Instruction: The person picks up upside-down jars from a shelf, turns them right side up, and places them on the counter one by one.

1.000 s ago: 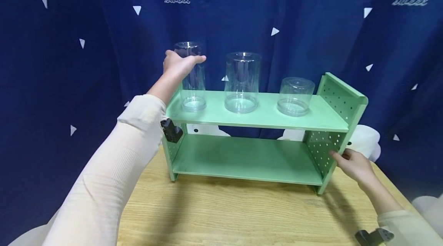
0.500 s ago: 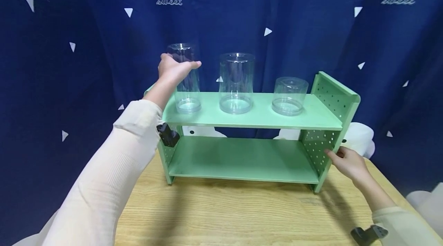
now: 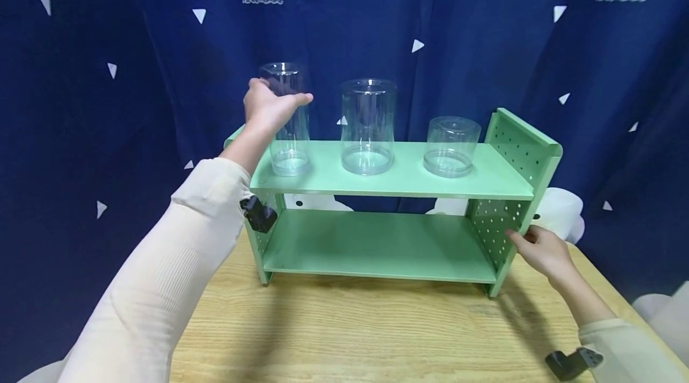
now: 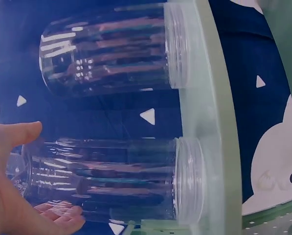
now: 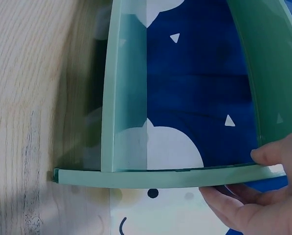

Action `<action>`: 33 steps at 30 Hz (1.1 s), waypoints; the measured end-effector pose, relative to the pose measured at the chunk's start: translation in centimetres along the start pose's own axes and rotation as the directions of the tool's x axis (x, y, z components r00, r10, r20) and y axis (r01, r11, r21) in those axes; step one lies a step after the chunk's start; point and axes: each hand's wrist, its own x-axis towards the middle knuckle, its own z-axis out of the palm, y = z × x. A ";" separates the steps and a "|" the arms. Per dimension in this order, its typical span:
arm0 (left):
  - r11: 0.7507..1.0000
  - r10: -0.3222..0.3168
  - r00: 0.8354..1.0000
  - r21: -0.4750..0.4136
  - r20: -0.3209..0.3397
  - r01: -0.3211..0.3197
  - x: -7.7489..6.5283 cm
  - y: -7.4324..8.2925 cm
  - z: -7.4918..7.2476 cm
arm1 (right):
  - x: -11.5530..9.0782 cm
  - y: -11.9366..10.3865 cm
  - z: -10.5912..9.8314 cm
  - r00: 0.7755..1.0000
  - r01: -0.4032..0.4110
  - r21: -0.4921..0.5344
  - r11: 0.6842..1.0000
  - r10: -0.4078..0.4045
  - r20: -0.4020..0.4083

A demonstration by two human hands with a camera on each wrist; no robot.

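A green two-tier shelf (image 3: 387,245) stands on the wooden table. Three clear cylindrical jars are on its top board: a tall slim jar (image 3: 295,128) at the left, a wide jar (image 3: 368,122) in the middle and a short jar (image 3: 452,146) at the right. My left hand (image 3: 265,109) holds the slim jar near its upper end; in the left wrist view its fingers (image 4: 62,213) show through the clear wall. That jar's ribbed end rests on the board. My right hand (image 3: 543,251) grips the right side panel (image 5: 165,178), thumb inside and fingers outside.
Behind the shelf hangs a dark blue curtain (image 3: 344,24) with white triangles and lettering. The lower board (image 3: 377,248) bears nothing. Perforated panels close both ends of the shelf. The wooden tabletop (image 3: 366,329) extends in front of it.
The head view has turned a little, so the shelf and jars appear slightly farther left. Both hands keep the same holds, and the jars stay on the top board.
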 end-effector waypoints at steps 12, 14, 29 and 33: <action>0.991 0.129 0.991 -0.038 -0.033 -0.131 -2.4 0.8 -1.2 | 0.1 0.0 0.0 1.000 0.010 0.005 1.000 -0.011 0.005; 0.989 0.141 0.990 -0.041 -0.031 -0.142 -2.9 0.9 -1.4 | 0.1 0.0 0.0 1.000 0.016 0.003 1.000 -0.016 0.002; 0.968 0.211 0.977 -0.130 -0.024 -0.212 -5.5 0.9 -3.0 | 0.0 0.1 0.2 0.999 0.027 -0.029 0.999 -0.028 -0.038; 0.966 0.219 0.976 -0.139 -0.008 -0.218 -6.0 0.7 -3.4 | 0.0 0.1 0.2 0.999 0.031 -0.025 0.999 -0.032 -0.041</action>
